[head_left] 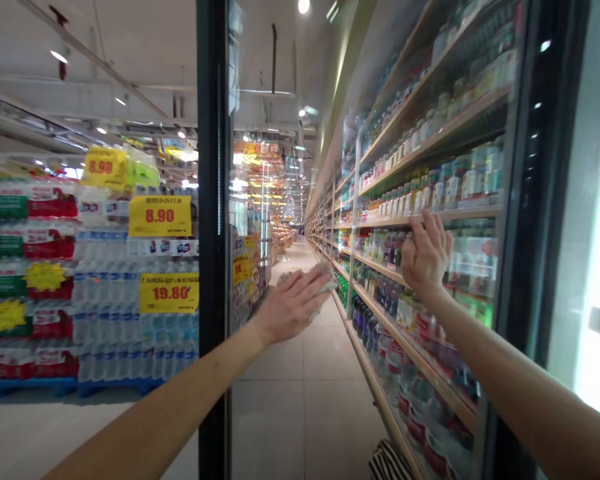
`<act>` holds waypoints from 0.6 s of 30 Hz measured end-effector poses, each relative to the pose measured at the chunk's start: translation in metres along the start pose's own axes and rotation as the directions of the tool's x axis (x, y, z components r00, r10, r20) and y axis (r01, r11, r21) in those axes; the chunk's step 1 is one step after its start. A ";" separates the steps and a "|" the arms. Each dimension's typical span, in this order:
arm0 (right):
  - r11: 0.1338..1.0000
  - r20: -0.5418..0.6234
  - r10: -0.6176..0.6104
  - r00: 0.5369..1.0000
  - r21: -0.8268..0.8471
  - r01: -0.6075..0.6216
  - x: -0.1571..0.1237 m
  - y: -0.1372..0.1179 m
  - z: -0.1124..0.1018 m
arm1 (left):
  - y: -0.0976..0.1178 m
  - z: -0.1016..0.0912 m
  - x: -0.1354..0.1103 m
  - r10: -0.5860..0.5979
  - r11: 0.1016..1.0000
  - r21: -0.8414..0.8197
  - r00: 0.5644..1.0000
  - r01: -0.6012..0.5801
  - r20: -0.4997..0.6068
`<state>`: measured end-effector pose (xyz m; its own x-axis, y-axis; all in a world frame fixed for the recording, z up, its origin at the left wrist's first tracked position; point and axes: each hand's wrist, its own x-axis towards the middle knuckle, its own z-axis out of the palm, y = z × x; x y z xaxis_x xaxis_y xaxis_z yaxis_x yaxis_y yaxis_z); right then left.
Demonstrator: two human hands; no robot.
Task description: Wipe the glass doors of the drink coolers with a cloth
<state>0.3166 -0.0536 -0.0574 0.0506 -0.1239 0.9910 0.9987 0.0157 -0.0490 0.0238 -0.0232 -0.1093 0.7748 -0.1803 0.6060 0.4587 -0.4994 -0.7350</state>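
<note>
Head camera | left hand [290, 308], nearly flat, is pressing pale cloth [327, 277] mid-pane on black-framed glass door [212, 200] | right hand [427, 257], half-open, seemingly empty, is bracing near door's right side | wiping apparently proceeding; next stroke is calling for even pressure

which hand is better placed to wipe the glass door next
Probably the left: the bare left hand lies over a pale, crumpled cloth, seemingly against the black-framed clear glass door. The bare right hand is raised farther right, with no cloth visible in it.
</note>
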 end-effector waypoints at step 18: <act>0.998 -0.063 -0.058 0.996 0.016 0.059 -0.002 0.004 0.003 | 0.011 0.011 0.017 0.028 1.000 0.013 0.998 -0.027 -0.050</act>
<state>0.3204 -0.0507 -0.0598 -0.0073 -0.1866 0.9824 0.9996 0.0239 0.0120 0.0471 -0.0227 -0.1107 0.7644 -0.2363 0.5999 0.4432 -0.4831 -0.7551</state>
